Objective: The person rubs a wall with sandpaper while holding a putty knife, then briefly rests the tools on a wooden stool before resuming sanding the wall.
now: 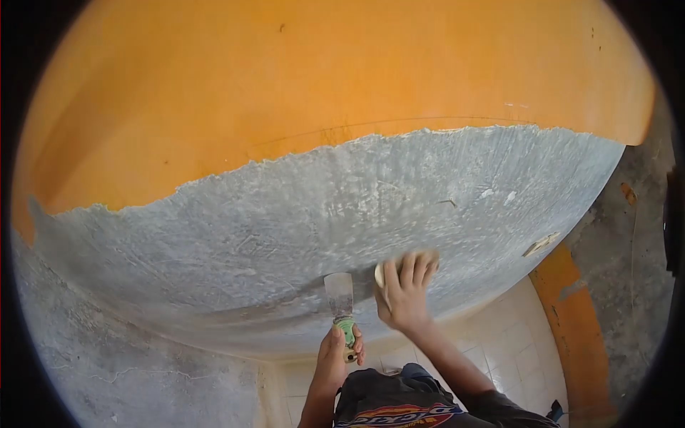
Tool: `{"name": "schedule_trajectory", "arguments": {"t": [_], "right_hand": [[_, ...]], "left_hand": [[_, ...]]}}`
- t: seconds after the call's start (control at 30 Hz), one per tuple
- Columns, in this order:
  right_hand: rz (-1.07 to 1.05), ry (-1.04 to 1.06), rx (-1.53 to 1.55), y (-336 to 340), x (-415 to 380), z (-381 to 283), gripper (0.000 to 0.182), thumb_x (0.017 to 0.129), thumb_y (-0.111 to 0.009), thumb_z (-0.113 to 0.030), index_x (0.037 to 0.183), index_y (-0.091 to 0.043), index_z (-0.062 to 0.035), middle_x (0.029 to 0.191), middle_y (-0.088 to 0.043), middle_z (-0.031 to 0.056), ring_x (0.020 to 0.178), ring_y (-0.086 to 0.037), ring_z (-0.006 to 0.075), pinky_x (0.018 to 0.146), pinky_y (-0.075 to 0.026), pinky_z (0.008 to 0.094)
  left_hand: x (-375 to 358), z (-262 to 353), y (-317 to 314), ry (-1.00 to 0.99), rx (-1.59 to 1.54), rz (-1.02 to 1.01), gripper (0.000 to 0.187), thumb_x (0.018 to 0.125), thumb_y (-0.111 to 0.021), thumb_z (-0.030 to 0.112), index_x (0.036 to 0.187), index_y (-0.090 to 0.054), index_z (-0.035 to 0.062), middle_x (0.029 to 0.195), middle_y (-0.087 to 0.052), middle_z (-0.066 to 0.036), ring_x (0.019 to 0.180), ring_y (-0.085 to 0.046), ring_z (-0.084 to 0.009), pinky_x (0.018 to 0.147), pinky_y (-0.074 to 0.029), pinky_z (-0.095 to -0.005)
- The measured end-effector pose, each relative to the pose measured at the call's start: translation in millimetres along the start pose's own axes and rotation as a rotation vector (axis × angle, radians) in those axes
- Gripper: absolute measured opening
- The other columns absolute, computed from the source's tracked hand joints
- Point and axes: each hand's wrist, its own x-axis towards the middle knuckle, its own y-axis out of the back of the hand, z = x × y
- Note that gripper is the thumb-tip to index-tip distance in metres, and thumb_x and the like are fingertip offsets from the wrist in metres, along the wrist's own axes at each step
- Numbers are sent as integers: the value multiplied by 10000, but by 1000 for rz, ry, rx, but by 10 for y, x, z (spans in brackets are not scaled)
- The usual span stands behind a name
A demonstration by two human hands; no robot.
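Observation:
In the head view, my left hand (332,355) is closed around the green handle of a putty knife (339,294). Its wide metal blade points up, close in front of the scraped grey wall (285,221). To its right, my right hand (405,298) is raised against the same grey surface, somewhat blurred, with the fingers bent over a pale pad (379,275). Only the pad's light edge shows; the fingers cover the rest. Above a ragged line, orange paint (342,71) still coats the wall.
A small wall box (541,244) is set low in the wall at right. Beyond the corner, another wall carries an orange strip (571,307) beside bare grey. Pale floor tiles (510,342) lie below. A cracked grey wall (143,349) stands at left.

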Motion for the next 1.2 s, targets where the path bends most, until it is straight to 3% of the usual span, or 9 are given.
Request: {"name": "schedule_trajectory", "arguments": {"t": [0.13,0.33,0.4,0.57,0.7,0.87,1.0,1.1,1.2], "right_hand": [[179,102,-102,250,308,-159,582,802,-597,-229,1292,-423,33,1350,-259,401,1256,-137,639,982,-73,735],[-77,-43,18,-629,-529,61,569,797,-585,-207,1294,-431,23,1360,-270,378,1274,-147,612,989,-84,728],[153,19,-63,-484,-365,55,632,703,-644,-264,1290,-488,-87,1317,-384,270,1198,-308,540,957,-157,739],[320,106,-129,272,364,-58,555,790,-581,-194,1276,-433,30,1324,-294,377,1253,-175,612,985,-85,731],[136,-15,-120,-328,-118,46,603,656,-650,-272,1222,-522,-107,1228,-425,246,1112,-362,508,923,-172,748],[106,6,-114,-915,-717,252,638,615,-681,-265,1222,-530,-140,1219,-430,230,1103,-372,495,893,-214,744],[283,28,-84,117,197,-2,672,600,-694,-239,1244,-525,-149,1231,-439,194,1111,-385,457,881,-233,714],[252,62,-92,76,221,59,562,727,-623,-263,1221,-491,-29,1269,-359,323,1175,-282,584,954,-126,748],[104,-4,-46,-523,-353,226,553,732,-618,-271,1216,-490,-36,1264,-356,316,1149,-308,573,959,-130,740]], "left_hand": [[-86,14,24,20,-70,-41,503,955,-346,524,988,-487,43,687,-476,-45,523,-517,-187,451,-439,-298],[-196,-18,-3,9,-164,-46,439,961,-386,465,1035,-466,40,717,-492,-67,491,-543,-217,418,-456,-319],[-217,22,-26,18,-144,-33,426,959,-399,456,1035,-461,41,721,-494,-71,494,-551,-222,413,-455,-319],[-197,-17,-2,43,-214,-74,399,954,-424,443,1029,-451,52,714,-485,-70,475,-526,-211,391,-434,-309],[-184,-85,-59,32,-179,-38,410,949,-417,477,1013,-457,74,682,-443,-41,433,-418,-145,369,-357,-266],[-125,-86,-109,77,-227,-9,450,944,-384,533,986,-470,93,647,-414,-13,419,-342,-94,362,-284,-237],[-83,-116,-97,90,-278,-7,489,936,-396,540,1000,-464,60,641,-420,-16,407,-357,-90,336,-269,-226],[-84,-67,-136,101,-243,7,494,931,-404,545,997,-467,60,641,-421,-17,409,-355,-87,348,-276,-225],[-45,-71,-175,74,-137,23,472,928,-381,569,948,-472,107,634,-409,2,409,-310,-84,351,-246,-227]]}}
